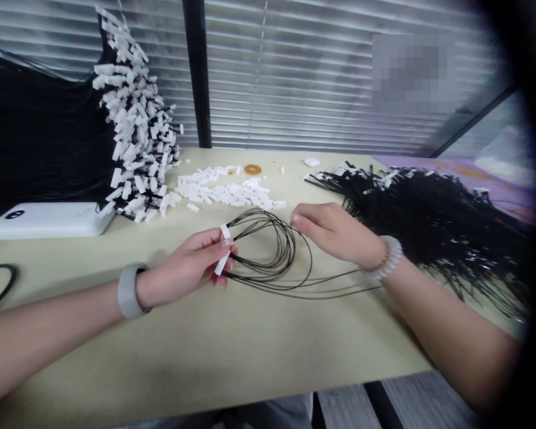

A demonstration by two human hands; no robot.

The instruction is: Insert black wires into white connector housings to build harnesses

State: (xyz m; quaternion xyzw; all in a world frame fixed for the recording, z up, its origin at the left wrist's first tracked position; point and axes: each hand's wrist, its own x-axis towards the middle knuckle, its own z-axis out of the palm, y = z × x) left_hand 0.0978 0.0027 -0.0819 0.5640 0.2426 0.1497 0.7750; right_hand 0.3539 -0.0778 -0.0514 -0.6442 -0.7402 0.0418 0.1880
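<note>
My left hand [192, 265] pinches two white connectors [223, 262] over the middle of the table. From them, several thin black wires [290, 244] loop out to the right, and some strands run on beneath my right wrist. My right hand [330, 229] is closed at the right side of the loops, thumb against the fingers, with a wire reaching its fingertips. Behind the wires lies a scattered heap of small white connectors [232, 193].
A large bundle of black wires [40, 131] with white ends rises at the back left, beside a white power bank [49, 220]. Another black wire pile [429, 220] covers the right side. An orange ring [252, 170] lies near the window blinds [312, 77].
</note>
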